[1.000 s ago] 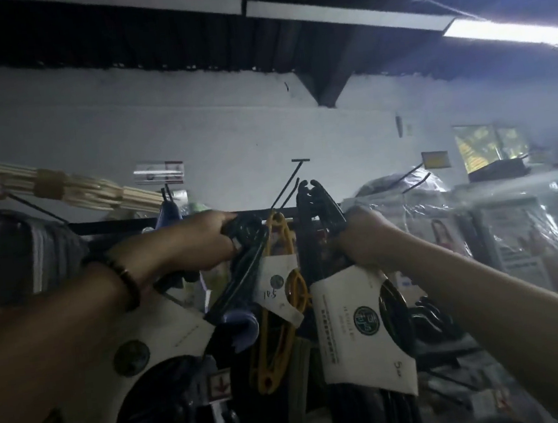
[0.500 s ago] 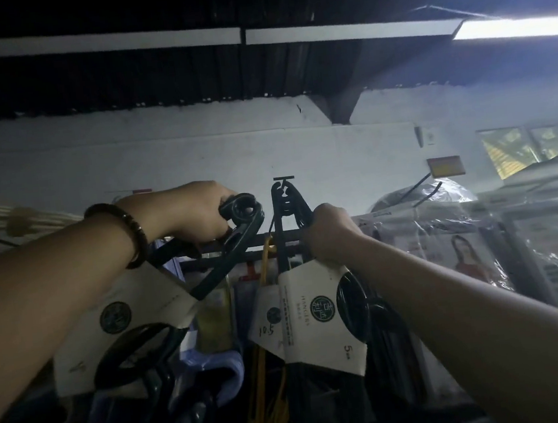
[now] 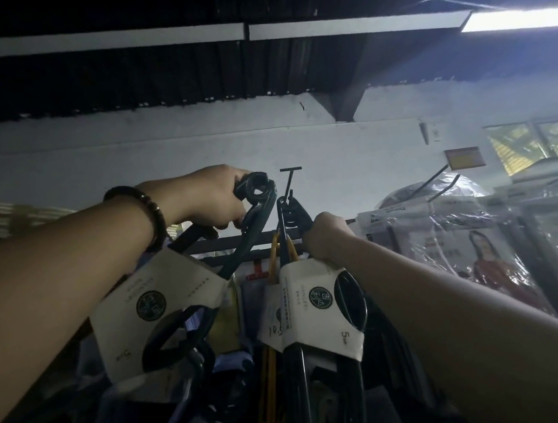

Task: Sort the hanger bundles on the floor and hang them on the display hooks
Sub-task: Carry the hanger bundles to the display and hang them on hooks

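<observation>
— Two bundles up at once, and we've got one in each fist. Our left hand (image 3: 207,201) is clenched round the looped tops of the left hanger bundle (image 3: 163,302), raised just left of the display hook (image 3: 289,182)
— And our right hand (image 3: 325,237) grips the neck of the right hanger bundle (image 3: 319,310). Its hook tips sit right at the wire's base, though we can't tell whether they are over it
— What crowds us? A yellow hanger (image 3: 268,388) dangles between the two bundles, below the dark rail (image 3: 219,244) behind
— Crinkled clear plastic packs (image 3: 458,227) press in on the right, beside our forearm, with more wire hooks poking over them
— Materials now: glossy dark plastic hangers, each stack banded by a matte white card sleeve with a round green seal and an oval cut-out
— Thin black wire for the hook, T-shaped at the tip. A beaded bracelet (image 3: 148,209) rings our left wrist, and a bright strip light (image 3: 522,18) glows top right
</observation>
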`<state>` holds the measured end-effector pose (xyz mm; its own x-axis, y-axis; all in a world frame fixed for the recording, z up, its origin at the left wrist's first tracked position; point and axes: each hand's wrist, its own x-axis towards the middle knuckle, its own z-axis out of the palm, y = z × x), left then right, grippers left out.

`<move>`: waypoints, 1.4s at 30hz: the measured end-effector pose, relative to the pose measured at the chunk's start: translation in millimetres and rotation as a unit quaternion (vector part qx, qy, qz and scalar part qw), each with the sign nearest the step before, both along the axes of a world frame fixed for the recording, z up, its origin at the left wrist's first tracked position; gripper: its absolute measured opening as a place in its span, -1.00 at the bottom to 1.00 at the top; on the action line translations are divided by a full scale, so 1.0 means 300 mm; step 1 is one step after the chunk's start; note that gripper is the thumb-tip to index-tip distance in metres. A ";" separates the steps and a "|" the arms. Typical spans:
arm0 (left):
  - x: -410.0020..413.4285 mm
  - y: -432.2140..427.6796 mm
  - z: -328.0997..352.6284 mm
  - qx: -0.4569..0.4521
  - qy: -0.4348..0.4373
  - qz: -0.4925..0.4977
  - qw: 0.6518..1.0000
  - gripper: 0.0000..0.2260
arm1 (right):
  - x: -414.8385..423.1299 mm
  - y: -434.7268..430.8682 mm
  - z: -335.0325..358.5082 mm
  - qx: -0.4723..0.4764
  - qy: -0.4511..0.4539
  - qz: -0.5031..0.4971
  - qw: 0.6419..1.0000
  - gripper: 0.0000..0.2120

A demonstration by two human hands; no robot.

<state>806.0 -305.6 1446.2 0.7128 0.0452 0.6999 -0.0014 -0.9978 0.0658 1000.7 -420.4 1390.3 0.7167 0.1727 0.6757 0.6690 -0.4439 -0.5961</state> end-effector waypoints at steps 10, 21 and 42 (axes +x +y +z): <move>-0.024 0.029 -0.023 -0.049 0.009 0.028 0.998 -0.76 | 0.076 0.119 -0.087 0.035 -0.008 -0.028 0.999 -0.72; 0.043 -0.025 -0.082 -0.123 0.011 -0.037 0.992 -0.68 | 0.108 0.110 -0.104 -0.016 0.069 0.017 0.997 -0.59; 0.121 -0.052 -0.092 -0.192 0.002 -0.111 0.975 -0.70 | -0.240 -0.077 -0.138 0.033 -0.133 0.063 0.989 -0.81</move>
